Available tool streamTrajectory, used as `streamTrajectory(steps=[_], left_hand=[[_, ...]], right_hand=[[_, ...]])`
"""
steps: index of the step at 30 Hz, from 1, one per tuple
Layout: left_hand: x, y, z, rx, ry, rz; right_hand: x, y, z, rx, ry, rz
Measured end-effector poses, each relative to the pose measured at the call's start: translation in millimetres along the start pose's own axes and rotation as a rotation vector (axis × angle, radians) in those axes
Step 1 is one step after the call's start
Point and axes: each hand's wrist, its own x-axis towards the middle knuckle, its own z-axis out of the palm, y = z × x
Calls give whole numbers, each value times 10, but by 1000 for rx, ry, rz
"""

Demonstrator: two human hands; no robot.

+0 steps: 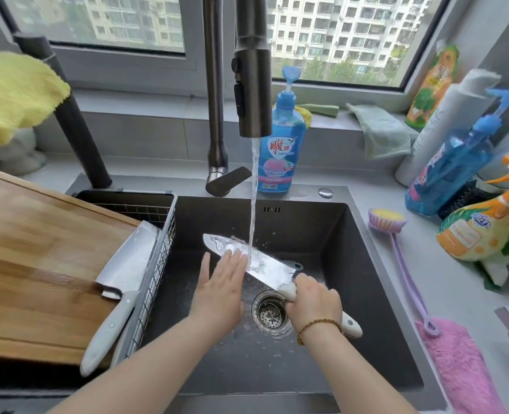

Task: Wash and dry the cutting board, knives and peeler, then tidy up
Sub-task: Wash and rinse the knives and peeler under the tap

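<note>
A knife (pixel 265 265) under running water (pixel 252 204) over the sink (pixel 322 228).
The right hand (pixel 314 303) grips its handle; the left hand (pixel 220 288), fingers straight, lies flat on the blade. A second knife (pixel 124 273) rests on the cutting board (pixel 38 264), left of both hands.

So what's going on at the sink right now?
A person is rinsing a broad steel knife with a white handle under the running dark metal tap, over the dark sink. The right hand grips the handle; the left hand lies flat with straight fingers on the blade. A second white-handled knife lies on the edge of the wooden cutting board, beside a wire basket.
</note>
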Motion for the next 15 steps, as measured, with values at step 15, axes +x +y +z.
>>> streamTrajectory(steps=[15], left_hand=[[-233, -109, 87, -695, 421, -31]], right_hand=[[-131, -119, 92, 301, -83, -19]])
